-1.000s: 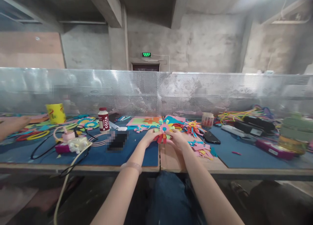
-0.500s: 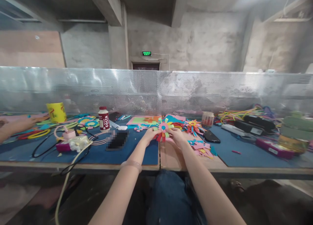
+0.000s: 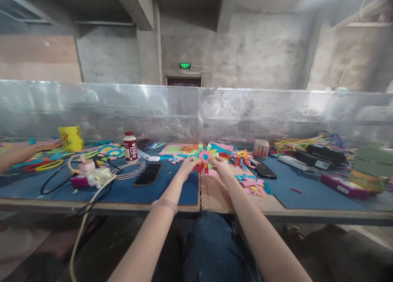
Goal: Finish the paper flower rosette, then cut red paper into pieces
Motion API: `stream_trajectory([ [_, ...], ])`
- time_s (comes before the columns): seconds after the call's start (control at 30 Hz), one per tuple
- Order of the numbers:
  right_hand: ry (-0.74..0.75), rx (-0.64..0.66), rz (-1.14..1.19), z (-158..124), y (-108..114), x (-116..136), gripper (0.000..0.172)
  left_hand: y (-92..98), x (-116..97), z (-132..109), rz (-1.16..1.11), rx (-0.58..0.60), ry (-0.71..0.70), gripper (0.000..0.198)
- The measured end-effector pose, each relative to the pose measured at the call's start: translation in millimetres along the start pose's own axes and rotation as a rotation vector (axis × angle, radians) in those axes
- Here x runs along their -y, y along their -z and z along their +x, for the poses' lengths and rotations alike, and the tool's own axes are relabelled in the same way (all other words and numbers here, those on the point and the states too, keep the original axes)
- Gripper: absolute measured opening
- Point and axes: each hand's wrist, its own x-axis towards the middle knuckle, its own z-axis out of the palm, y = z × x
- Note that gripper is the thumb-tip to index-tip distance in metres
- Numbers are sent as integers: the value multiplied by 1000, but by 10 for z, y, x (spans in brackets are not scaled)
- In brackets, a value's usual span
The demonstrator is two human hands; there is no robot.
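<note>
A paper flower (image 3: 204, 159) with pink, red, green and yellow strips and a blue centre is held up just above the table. My left hand (image 3: 185, 168) pinches its left side and my right hand (image 3: 221, 167) pinches its right side, both with fingers closed on it. A second finished paper flower (image 3: 242, 156) lies on the table just to the right. Loose pink and blue paper scraps (image 3: 253, 186) lie beside my right forearm.
A Costa bottle (image 3: 130, 147), a dark phone (image 3: 147, 175), another phone (image 3: 265, 171), a yellow cup (image 3: 71, 138), cables and a pink device (image 3: 82, 177) sit on the blue mat. Another person's hand (image 3: 18, 152) rests far left. A perforated metal screen (image 3: 196, 114) backs the table.
Both my hands have lifted the paper flower slightly higher and farther from me. The other person's hand at far left has reached a little to the right.
</note>
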Motion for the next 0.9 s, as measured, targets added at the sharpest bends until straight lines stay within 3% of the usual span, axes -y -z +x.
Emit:
stream_trajectory([
  [0.2,58,28,-142,-16,-44,42,32,-4,-39,5,-143,-48,-18,28],
  [0.33,80,-65,-394,35,-5,64,45,73,-150,49,-335,-158,-53,27],
  [0.47,57,-163,-807,54,66,-48,30,191,-263,63,-555,-293,-81,15],
  [0.6,28,-87,-1166,4,51,-165,24,256,-331,10,-743,-385,-71,2],
  [0.9,7,140,-1521,-104,-51,-15,27,386,-563,-195,-1009,-373,-83,21],
])
